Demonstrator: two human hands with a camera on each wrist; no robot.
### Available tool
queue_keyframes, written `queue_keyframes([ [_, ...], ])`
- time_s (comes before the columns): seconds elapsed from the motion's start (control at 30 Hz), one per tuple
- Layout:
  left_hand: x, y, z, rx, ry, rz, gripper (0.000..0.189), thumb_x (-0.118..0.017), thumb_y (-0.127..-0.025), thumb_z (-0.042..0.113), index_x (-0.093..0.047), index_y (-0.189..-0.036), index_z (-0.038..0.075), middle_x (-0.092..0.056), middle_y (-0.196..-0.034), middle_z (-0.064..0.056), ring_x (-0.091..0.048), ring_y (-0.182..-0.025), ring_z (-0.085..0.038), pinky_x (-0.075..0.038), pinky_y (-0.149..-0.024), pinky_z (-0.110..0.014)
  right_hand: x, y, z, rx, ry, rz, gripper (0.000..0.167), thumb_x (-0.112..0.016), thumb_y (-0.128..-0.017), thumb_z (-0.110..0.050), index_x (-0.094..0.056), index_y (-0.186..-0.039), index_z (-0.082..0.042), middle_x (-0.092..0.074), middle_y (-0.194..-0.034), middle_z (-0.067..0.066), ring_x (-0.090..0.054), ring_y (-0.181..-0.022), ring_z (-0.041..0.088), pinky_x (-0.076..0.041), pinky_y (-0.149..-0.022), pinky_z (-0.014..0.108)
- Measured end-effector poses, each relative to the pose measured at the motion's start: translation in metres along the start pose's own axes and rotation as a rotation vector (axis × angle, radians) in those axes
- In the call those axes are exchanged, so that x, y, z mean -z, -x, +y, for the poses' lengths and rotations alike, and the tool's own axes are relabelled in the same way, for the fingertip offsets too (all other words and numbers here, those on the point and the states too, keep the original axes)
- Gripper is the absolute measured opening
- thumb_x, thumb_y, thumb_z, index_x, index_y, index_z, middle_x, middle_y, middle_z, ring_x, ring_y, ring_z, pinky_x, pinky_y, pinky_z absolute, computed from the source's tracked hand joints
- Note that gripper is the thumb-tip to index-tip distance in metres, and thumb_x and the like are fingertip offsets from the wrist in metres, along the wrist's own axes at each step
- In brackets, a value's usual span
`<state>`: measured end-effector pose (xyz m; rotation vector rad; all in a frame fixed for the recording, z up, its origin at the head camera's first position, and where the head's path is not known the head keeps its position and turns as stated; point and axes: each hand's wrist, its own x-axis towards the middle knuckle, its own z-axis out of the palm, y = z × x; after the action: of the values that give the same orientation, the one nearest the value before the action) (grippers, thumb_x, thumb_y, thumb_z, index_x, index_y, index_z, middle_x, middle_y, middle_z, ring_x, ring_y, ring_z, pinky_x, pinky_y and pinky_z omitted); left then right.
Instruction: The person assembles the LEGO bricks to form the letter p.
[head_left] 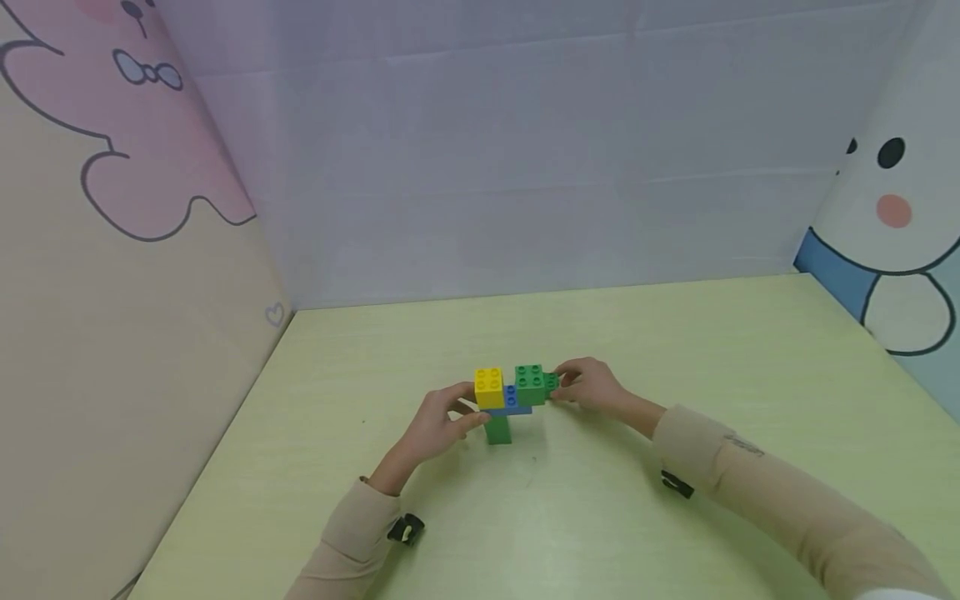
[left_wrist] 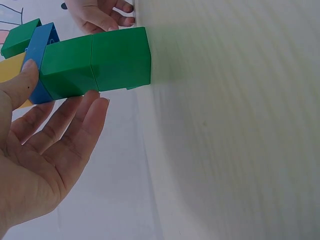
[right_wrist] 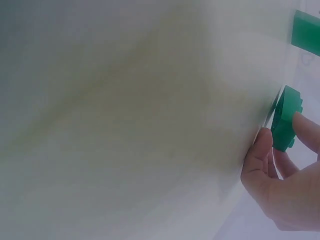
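A toy-brick structure stands upright on the table: two stacked green bricks (left_wrist: 95,64) at the bottom, a flat blue brick (left_wrist: 39,57) across them, then a yellow brick (head_left: 489,387) and a green brick (head_left: 530,384) side by side on top. My left hand (head_left: 437,427) holds the structure at the yellow and blue bricks, thumb in front and fingers behind. To the right of it, my right hand (head_left: 592,386) pinches a thin green brick (right_wrist: 286,117) between thumb and fingers, studs up. In the head view that piece is partly hidden behind the upper green brick.
The pale yellow-green table (head_left: 720,367) spreads around both hands. A whitish cloth wall (head_left: 525,167) rises behind its far edge, and panels with cartoon figures flank the left and right. Dark devices hang from both wrists.
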<state>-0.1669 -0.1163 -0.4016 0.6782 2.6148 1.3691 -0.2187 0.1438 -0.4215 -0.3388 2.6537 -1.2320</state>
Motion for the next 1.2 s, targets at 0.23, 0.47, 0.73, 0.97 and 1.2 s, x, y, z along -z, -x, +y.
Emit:
queue_keyframes([
  [0.23,-0.001,0.001,0.000,0.002,-0.002,0.000,0.036,-0.064,-0.086,0.017,-0.055,-0.119,0.006,-0.061,-0.104,-0.010,-0.062,-0.084,-0.023,-0.052,-0.056,-0.024,0.004,0.005,0.004,-0.006,-0.066,-0.009,0.044,-0.068,-0.080,-0.010,-0.054,-0.117,0.009,-0.060,-0.097,0.017,-0.061,-0.073,0.019,-0.051,-0.057,0.028],
  [0.47,-0.001,0.001,0.000,-0.004,0.000,-0.002,0.036,-0.064,-0.086,0.017,-0.055,-0.119,0.006,-0.061,-0.104,-0.010,-0.062,-0.084,-0.024,-0.052,-0.055,-0.024,0.007,0.015,0.001,-0.020,-0.114,-0.034,0.043,-0.066,-0.082,-0.010,-0.053,-0.119,0.008,-0.059,-0.097,0.016,-0.061,-0.073,0.019,-0.051,-0.057,0.030],
  [0.73,-0.001,0.000,0.001,0.004,0.003,-0.001,0.036,-0.064,-0.086,0.015,-0.055,-0.119,0.006,-0.061,-0.104,-0.009,-0.062,-0.084,-0.023,-0.052,-0.056,-0.024,0.008,0.023,0.001,-0.001,-0.133,-0.016,0.042,-0.065,-0.083,-0.010,-0.053,-0.119,0.007,-0.059,-0.098,0.015,-0.063,-0.075,0.022,-0.053,-0.058,0.032],
  [0.97,-0.002,0.000,-0.001,-0.011,0.007,0.002,0.035,-0.064,-0.086,0.016,-0.056,-0.118,0.006,-0.061,-0.103,-0.010,-0.062,-0.084,-0.023,-0.052,-0.055,-0.024,0.010,0.028,0.001,0.032,-0.123,0.012,0.040,-0.066,-0.083,-0.011,-0.055,-0.118,0.005,-0.060,-0.098,0.015,-0.063,-0.078,0.023,-0.053,-0.060,0.032],
  [1.2,-0.002,0.000,-0.001,-0.013,0.008,0.004,0.035,-0.063,-0.086,0.016,-0.056,-0.118,0.006,-0.061,-0.103,-0.010,-0.062,-0.083,-0.023,-0.052,-0.055,-0.024,0.014,0.031,0.003,0.050,-0.133,0.021,0.040,-0.065,-0.083,-0.011,-0.054,-0.119,0.005,-0.060,-0.099,0.015,-0.063,-0.080,0.024,-0.053,-0.061,0.030],
])
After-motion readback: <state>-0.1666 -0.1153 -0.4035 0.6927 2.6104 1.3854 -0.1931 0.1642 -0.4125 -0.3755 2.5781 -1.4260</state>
